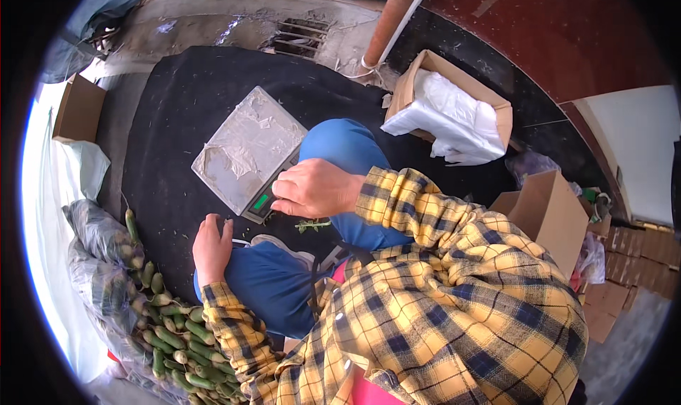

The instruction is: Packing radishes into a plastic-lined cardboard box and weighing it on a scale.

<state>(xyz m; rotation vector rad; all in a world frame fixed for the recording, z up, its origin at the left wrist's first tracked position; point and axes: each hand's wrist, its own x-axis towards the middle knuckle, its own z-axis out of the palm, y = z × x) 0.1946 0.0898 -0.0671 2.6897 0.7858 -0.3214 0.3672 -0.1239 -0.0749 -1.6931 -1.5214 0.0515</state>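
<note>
A digital scale (248,157) with a scuffed, pale metal platform rests on the black cloth in front of me. Its small green-lit display (261,201) faces my knees. My right hand (312,189) is at the scale's front panel beside the display, fingers bent and somewhat apart, holding nothing I can see. Beside my left knee, my left hand (213,247) has its thumb and fingers apart and nothing in it. To the left of that arm lies a pile of green radishes (181,341), several of them in clear plastic bags (99,277).
A black cloth (177,107) covers the floor. An open carton with white plastic bags (454,111) stands at the far right. Another open carton (550,217) is nearer on the right. A small brown box (79,108) sits far left. Green leaf scraps (312,225) lie between my knees.
</note>
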